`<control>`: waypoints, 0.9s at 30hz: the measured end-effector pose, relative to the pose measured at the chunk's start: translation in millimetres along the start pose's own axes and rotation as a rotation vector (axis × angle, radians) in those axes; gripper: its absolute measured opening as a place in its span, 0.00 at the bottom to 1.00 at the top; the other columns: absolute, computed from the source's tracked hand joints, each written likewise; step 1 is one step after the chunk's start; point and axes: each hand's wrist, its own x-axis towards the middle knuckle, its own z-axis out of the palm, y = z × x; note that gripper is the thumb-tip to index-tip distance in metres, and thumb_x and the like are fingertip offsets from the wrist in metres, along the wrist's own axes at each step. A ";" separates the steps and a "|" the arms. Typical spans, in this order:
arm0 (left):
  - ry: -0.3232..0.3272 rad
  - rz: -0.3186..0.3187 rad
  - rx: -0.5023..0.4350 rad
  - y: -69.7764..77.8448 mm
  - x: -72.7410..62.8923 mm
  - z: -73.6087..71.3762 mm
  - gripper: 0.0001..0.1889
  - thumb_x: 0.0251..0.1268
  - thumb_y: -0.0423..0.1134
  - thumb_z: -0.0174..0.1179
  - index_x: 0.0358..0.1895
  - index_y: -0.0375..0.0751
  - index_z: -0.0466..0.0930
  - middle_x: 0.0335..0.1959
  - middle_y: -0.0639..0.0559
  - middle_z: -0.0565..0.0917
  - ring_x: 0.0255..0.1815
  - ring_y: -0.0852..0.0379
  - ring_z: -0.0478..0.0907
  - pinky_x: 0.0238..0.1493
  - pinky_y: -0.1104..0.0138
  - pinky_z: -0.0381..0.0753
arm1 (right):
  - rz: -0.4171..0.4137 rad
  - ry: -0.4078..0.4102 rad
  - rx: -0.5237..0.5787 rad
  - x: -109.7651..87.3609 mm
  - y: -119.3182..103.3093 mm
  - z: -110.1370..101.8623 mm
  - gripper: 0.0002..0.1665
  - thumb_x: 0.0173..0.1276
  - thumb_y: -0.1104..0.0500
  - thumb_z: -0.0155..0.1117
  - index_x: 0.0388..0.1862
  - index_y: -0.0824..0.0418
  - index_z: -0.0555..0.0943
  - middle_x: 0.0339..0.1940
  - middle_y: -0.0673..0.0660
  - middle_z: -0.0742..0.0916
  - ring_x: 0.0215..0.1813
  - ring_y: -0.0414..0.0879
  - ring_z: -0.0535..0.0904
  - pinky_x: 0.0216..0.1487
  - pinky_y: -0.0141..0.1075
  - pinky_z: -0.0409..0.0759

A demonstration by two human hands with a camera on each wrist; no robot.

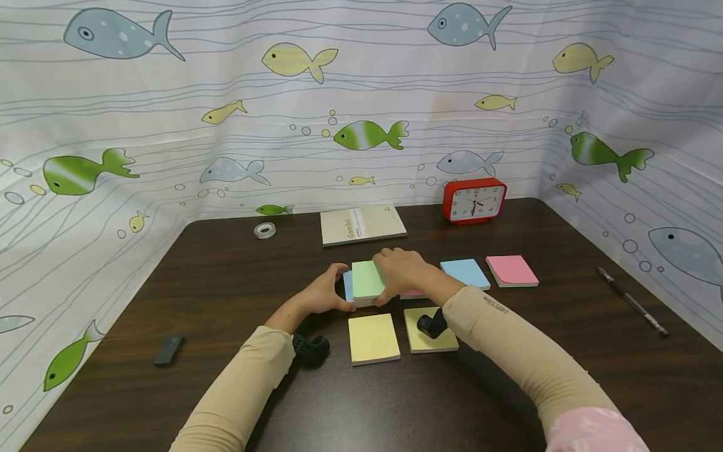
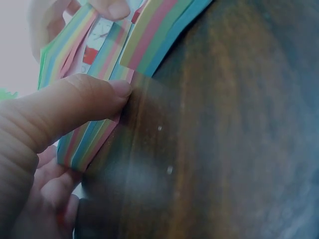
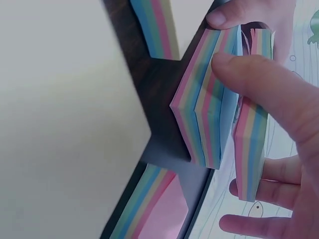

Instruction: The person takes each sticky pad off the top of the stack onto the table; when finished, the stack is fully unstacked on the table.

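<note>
Seen from the middle of the desk (image 1: 237, 276), the notebook (image 1: 364, 224) at twelve o'clock reads "Gambit" along its cover, with smaller print too fine to read. Between one and two o'clock, the red clock (image 1: 474, 201) carries dial numerals, 12 and 3 among them. At three o'clock, the right sleeve (image 1: 508, 333) reads "Let's Slim".

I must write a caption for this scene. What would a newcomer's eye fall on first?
Probably the red clock, at the back right of the dark table, in front of the fish-printed cloth. Then, near the table's middle, the green-topped pad: the right hand holds it above a blue-topped stack, which the left hand grips.
</note>
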 end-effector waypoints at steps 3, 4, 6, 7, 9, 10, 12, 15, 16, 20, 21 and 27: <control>0.005 -0.006 0.010 0.3 -0.2 0.3 0.47 0.36 0.36 0.72 0.61 0.35 0.51 0.63 0.39 0.55 0.64 0.45 0.52 0.57 0.56 0.57 | -0.001 -0.010 0.009 -4.3 1.2 -0.5 0.55 0.35 0.30 0.65 0.60 0.58 0.65 0.50 0.53 0.73 0.47 0.48 0.69 0.40 0.43 0.72; 0.007 -0.007 0.014 0.4 -0.2 0.4 0.47 0.36 0.36 0.72 0.61 0.35 0.51 0.63 0.39 0.55 0.64 0.45 0.52 0.57 0.56 0.57 | -0.002 -0.014 0.010 -5.6 1.5 -0.5 0.55 0.36 0.30 0.65 0.60 0.58 0.64 0.51 0.53 0.73 0.48 0.48 0.69 0.40 0.43 0.72; 0.008 -0.010 0.017 0.7 -0.4 0.5 0.47 0.36 0.36 0.72 0.61 0.35 0.52 0.63 0.39 0.55 0.64 0.45 0.52 0.57 0.56 0.57 | -0.003 -0.020 0.006 -8.2 2.2 0.0 0.56 0.36 0.30 0.64 0.61 0.58 0.64 0.53 0.53 0.72 0.50 0.49 0.69 0.41 0.44 0.72; 0.007 -0.010 0.017 0.7 -0.4 0.5 0.47 0.36 0.36 0.72 0.61 0.35 0.52 0.63 0.39 0.55 0.64 0.45 0.52 0.57 0.56 0.57 | -0.004 -0.020 0.005 -9.3 2.5 0.2 0.56 0.36 0.29 0.64 0.61 0.58 0.63 0.53 0.53 0.72 0.50 0.49 0.69 0.41 0.44 0.72; 0.007 -0.008 0.017 0.7 -0.4 0.7 0.46 0.36 0.36 0.71 0.61 0.35 0.52 0.63 0.39 0.55 0.64 0.45 0.52 0.57 0.56 0.57 | -0.006 -0.018 0.005 -12.0 2.6 0.6 0.56 0.36 0.29 0.64 0.62 0.57 0.63 0.53 0.53 0.72 0.50 0.49 0.69 0.41 0.44 0.72; 0.008 -0.008 0.017 0.6 -0.4 0.8 0.46 0.36 0.36 0.71 0.61 0.35 0.52 0.63 0.39 0.56 0.64 0.46 0.52 0.57 0.56 0.57 | -0.009 -0.016 0.007 -13.3 2.5 0.6 0.56 0.36 0.29 0.64 0.62 0.57 0.63 0.53 0.53 0.72 0.50 0.49 0.69 0.41 0.44 0.72; 0.007 -0.008 0.014 0.4 -0.3 1.0 0.46 0.36 0.35 0.71 0.61 0.35 0.52 0.63 0.38 0.56 0.64 0.45 0.52 0.57 0.56 0.57 | -0.015 -0.011 0.013 -16.2 2.2 0.3 0.56 0.35 0.29 0.64 0.62 0.57 0.63 0.53 0.53 0.72 0.50 0.49 0.69 0.40 0.44 0.72; 0.010 -0.010 0.017 0.4 0.1 1.4 0.45 0.36 0.35 0.71 0.61 0.35 0.52 0.62 0.38 0.57 0.64 0.45 0.52 0.57 0.55 0.58 | -0.021 -0.007 0.016 -20.6 2.0 -0.7 0.57 0.35 0.29 0.64 0.61 0.58 0.63 0.53 0.53 0.72 0.50 0.49 0.69 0.40 0.44 0.72; 0.010 -0.011 0.019 0.4 0.2 1.6 0.45 0.37 0.35 0.71 0.61 0.35 0.52 0.62 0.38 0.56 0.64 0.45 0.52 0.57 0.55 0.58 | -0.023 -0.006 0.017 -22.1 2.1 -1.1 0.57 0.35 0.29 0.64 0.61 0.58 0.64 0.53 0.54 0.72 0.50 0.49 0.69 0.40 0.44 0.72; 0.016 -0.011 0.026 0.0 0.5 2.1 0.45 0.37 0.36 0.71 0.61 0.36 0.52 0.63 0.38 0.56 0.64 0.46 0.52 0.57 0.55 0.58 | -0.025 0.001 0.012 -27.7 2.8 -2.1 0.57 0.35 0.28 0.64 0.61 0.58 0.64 0.53 0.54 0.72 0.50 0.49 0.69 0.40 0.43 0.73; 0.016 -0.010 0.026 -0.1 0.5 2.1 0.45 0.37 0.36 0.71 0.61 0.36 0.52 0.63 0.39 0.56 0.64 0.46 0.52 0.57 0.56 0.58 | -0.024 0.005 0.013 -29.1 3.2 -2.0 0.57 0.35 0.29 0.64 0.61 0.58 0.64 0.53 0.54 0.72 0.50 0.49 0.69 0.40 0.43 0.73; 0.009 -0.011 0.026 -1.2 -0.4 1.3 0.45 0.37 0.36 0.71 0.61 0.37 0.52 0.64 0.41 0.54 0.64 0.47 0.52 0.57 0.56 0.58 | -0.025 0.022 0.020 -37.5 5.5 -0.8 0.57 0.35 0.29 0.65 0.61 0.59 0.64 0.53 0.54 0.72 0.51 0.50 0.69 0.39 0.44 0.73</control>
